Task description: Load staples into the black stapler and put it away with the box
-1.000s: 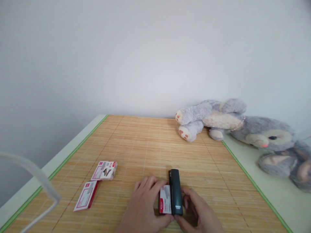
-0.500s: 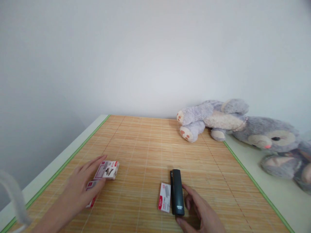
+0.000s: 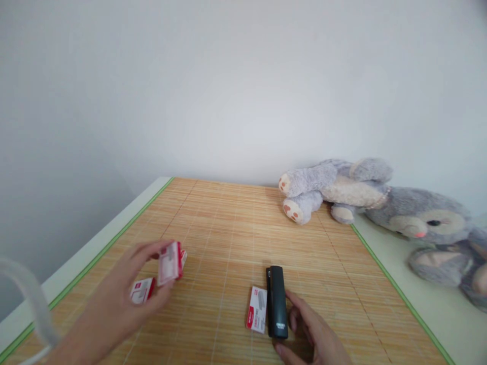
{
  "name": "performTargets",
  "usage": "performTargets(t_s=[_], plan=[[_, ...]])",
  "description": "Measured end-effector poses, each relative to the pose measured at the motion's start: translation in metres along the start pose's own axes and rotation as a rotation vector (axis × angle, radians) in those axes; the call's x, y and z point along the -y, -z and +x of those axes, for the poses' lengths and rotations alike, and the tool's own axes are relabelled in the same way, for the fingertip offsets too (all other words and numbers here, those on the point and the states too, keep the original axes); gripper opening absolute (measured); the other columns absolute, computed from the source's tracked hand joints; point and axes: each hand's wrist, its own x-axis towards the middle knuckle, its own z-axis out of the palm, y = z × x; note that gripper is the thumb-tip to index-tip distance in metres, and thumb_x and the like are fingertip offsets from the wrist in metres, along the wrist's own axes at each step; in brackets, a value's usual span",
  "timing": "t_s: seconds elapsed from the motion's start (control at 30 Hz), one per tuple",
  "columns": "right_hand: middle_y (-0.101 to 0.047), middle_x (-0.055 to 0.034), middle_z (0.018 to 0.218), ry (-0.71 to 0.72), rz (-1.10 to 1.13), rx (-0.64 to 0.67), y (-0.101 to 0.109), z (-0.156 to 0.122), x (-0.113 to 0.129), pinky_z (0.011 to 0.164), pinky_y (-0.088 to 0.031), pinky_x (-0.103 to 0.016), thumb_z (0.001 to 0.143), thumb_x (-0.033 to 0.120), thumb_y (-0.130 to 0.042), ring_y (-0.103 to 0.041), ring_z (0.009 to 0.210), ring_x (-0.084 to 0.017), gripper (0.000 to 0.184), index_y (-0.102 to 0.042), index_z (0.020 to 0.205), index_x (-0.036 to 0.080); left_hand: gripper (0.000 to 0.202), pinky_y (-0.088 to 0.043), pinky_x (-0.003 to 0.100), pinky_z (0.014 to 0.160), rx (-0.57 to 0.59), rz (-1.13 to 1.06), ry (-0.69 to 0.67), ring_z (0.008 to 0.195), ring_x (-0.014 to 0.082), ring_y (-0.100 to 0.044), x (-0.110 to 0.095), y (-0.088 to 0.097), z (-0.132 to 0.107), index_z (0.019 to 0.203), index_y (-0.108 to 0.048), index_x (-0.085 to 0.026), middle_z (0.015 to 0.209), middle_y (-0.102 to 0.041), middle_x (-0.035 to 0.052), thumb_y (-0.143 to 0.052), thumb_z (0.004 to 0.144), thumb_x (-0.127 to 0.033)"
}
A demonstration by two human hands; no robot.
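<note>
My left hand (image 3: 125, 284) pinches a small white box with red sides (image 3: 169, 264) between thumb and fingers, tilted up. Part of another white box (image 3: 183, 257) shows behind it. A red-and-white box (image 3: 142, 290) lies partly covered by the same hand. My right hand (image 3: 310, 329) is at the right side of a black stapler (image 3: 278, 302), fingers curved and apart, with the fingertips at or very near its edge. Against the stapler's left side lies a flat staple box (image 3: 256, 310) with a picture of staples.
A bamboo mat (image 3: 224, 223) with a green edge covers the table. At the back right a grey plush toy (image 3: 353, 190) lies on its side, over the mat's edge. A white cord (image 3: 32, 299) curves in the left foreground. Behind stands a pale wall (image 3: 228, 91).
My left hand has picked up one small red-sided box and tilted it, leaving another box partly seen behind. My right hand and the stapler have hardly moved.
</note>
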Motion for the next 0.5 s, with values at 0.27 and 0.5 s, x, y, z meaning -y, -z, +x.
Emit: performTargets(t_s=[0.27, 0.5], plan=[[-0.070, -0.0028, 0.092, 0.031, 0.005, -0.002, -0.002, 0.002, -0.003, 0.080, -0.055, -0.034, 0.075, 0.021, -0.072, -0.068, 0.084, -0.023, 0.074, -0.056, 0.148, 0.025, 0.074, -0.048, 0.038, 0.115, 0.472, -0.276, -0.205, 0.131, 0.0231, -0.057, -0.109, -0.082, -0.006, 0.145, -0.053, -0.035, 0.144, -0.058, 0.0022, -0.070, 0.075, -0.019], [-0.068, -0.0015, 0.088, 0.025, -0.008, -0.012, -0.003, 0.003, -0.002, 0.078, -0.054, -0.033, 0.074, 0.020, -0.071, -0.066, 0.081, -0.022, 0.076, -0.055, 0.148, 0.023, 0.058, -0.047, 0.039, 0.111, 0.565, -0.368, -0.221, 0.123, 0.0229, -0.059, -0.116, -0.084, 0.006, 0.135, -0.060, -0.031, 0.132, -0.066, 0.0019, -0.075, 0.080, -0.025]])
